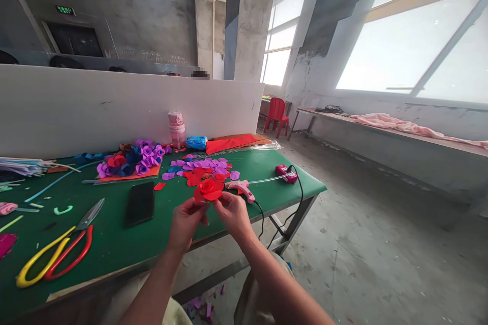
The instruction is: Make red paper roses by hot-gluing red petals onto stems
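Both my hands hold a red paper rose (209, 190) above the front edge of the green table. My left hand (187, 222) pinches its lower left side, and my right hand (232, 212) grips its lower right side. Just right of the rose lies a pink glue gun (241, 188), with a clear glue stick (263, 180) running out of its back. Loose red petals (195, 176) lie behind the rose, with purple petals (209, 164) farther back. The fingertips are partly hidden beneath the flower.
Yellow-and-red-handled scissors (72, 244) and a black phone (140, 203) lie to the left. Finished-looking purple, blue and red flowers (131, 160) are heaped behind them. A pink bottle (177, 129) stands near the white partition (125, 111). A small magenta box (285, 173) with a black cord sits at right.
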{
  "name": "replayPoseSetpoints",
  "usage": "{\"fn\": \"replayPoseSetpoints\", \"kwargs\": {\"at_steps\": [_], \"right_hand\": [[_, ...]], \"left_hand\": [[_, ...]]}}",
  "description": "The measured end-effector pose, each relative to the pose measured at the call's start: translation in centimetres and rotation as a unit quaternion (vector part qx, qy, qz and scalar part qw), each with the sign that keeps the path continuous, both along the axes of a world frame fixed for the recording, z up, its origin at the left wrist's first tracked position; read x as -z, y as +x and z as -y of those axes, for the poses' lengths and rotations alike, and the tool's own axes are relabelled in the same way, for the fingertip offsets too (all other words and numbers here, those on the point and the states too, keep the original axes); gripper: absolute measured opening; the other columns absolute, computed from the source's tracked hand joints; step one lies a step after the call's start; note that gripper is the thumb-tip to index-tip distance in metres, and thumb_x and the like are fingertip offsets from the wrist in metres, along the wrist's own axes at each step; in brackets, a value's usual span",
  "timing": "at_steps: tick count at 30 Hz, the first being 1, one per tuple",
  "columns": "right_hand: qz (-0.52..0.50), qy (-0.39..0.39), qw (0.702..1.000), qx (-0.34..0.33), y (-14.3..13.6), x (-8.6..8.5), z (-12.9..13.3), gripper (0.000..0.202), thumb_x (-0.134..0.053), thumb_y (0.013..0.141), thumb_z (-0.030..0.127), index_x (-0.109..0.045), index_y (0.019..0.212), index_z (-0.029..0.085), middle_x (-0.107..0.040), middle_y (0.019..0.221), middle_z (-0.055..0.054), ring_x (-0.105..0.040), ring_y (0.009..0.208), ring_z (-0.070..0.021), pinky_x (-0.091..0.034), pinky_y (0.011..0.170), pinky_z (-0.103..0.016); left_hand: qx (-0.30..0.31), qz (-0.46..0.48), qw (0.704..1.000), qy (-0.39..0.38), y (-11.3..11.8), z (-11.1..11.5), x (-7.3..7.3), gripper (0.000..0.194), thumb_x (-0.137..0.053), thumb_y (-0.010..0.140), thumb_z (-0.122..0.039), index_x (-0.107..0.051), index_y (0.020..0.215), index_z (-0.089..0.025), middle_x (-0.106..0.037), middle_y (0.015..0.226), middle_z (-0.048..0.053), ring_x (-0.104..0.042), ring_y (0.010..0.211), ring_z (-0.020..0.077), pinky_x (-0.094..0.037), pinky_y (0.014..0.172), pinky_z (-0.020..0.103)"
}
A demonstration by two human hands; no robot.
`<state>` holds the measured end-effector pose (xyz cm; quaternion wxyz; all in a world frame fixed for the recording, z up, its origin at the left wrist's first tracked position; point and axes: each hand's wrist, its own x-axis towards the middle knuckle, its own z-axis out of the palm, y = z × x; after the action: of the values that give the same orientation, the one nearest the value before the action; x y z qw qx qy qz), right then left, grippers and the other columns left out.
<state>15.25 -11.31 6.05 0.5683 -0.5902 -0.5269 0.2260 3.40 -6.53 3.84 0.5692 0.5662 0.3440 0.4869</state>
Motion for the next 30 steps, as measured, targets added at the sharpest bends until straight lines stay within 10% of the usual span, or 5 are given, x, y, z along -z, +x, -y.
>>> {"fn": "replayPoseSetpoints", "kwargs": {"at_steps": [14,30], "right_hand": [[0.075,0.02,0.996,0.037,-0.2,0.3,0.1,0.018,-0.049,0.074,0.018,-0.066,0.069,0.017,-0.065,0.063,0.0,-0.056,0.058,-0.0138,-0.042,0.06,-0.023],[-0.182,0.074,0.98,-0.045,-0.8,1.8,-0.9,0.023,-0.054,0.075,0.023,-0.067,0.093,0.016,-0.071,0.085,-0.003,-0.065,0.08,-0.0186,-0.05,0.072,-0.026]], "left_hand": [[-0.013,-0.012,1.0,0.009,0.0,-0.3,0.6,0.018,-0.072,0.067,-0.033,-0.064,0.066,-0.017,-0.055,0.046,-0.004,-0.05,0.041,0.0104,-0.041,0.044,0.022],[-0.07,-0.018,0.997,0.01,0.7,-0.1,0.9,0.015,-0.07,0.065,-0.031,-0.068,0.07,-0.017,-0.06,0.052,-0.003,-0.053,0.04,0.0111,-0.043,0.042,0.022]]}}
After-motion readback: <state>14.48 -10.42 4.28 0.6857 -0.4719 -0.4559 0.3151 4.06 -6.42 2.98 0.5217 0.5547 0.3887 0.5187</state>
